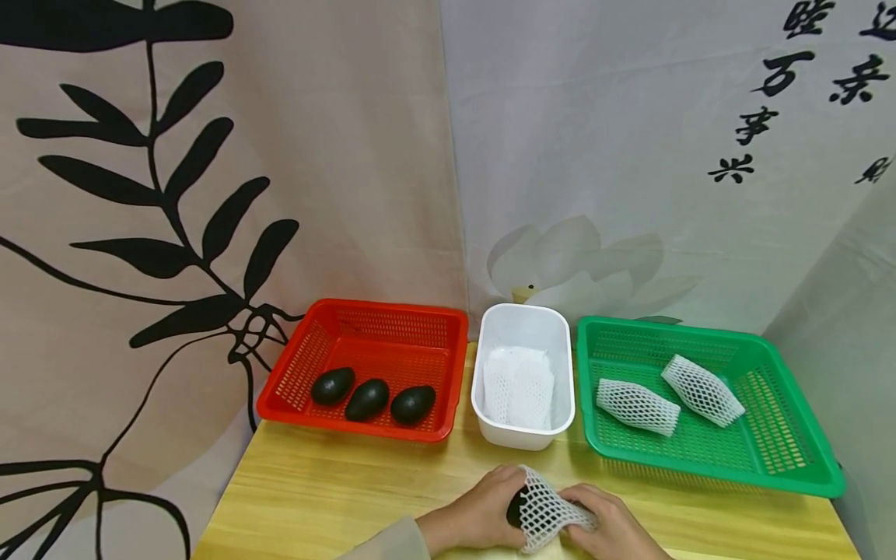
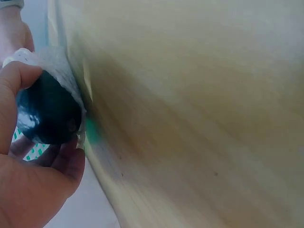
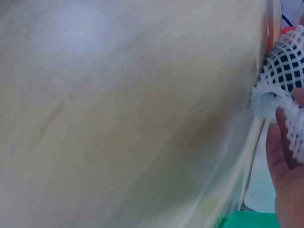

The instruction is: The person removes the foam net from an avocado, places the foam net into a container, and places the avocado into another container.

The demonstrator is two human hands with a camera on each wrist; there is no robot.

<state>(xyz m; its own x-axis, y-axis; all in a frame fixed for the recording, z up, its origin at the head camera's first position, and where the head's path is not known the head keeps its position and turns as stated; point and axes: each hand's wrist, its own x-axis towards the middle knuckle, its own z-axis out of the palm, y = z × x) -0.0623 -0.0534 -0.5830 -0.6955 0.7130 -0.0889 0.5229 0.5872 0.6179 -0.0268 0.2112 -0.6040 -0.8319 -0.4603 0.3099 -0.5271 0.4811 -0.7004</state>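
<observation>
Over the near part of the table, my left hand (image 1: 481, 509) grips a dark avocado (image 2: 47, 109) by its uncovered end, thumb on one side and fingers below. A white foam net sleeve (image 1: 544, 515) covers the rest of the avocado. My right hand (image 1: 610, 523) pinches the loose, narrower end of that sleeve, with thumb and fingers on the mesh. In the right wrist view, dark skin shows through the stretched foam net (image 3: 285, 66). The left wrist view shows the avocado's bare end facing the camera.
A red basket (image 1: 392, 317) at back left holds three bare avocados (image 1: 367, 400). The white bin (image 1: 523, 439) in the middle contains flat white foam nets (image 1: 519, 389). At right, a green basket (image 1: 707, 467) holds two net-covered items (image 1: 638, 407). A curtain (image 1: 364, 155) hangs behind.
</observation>
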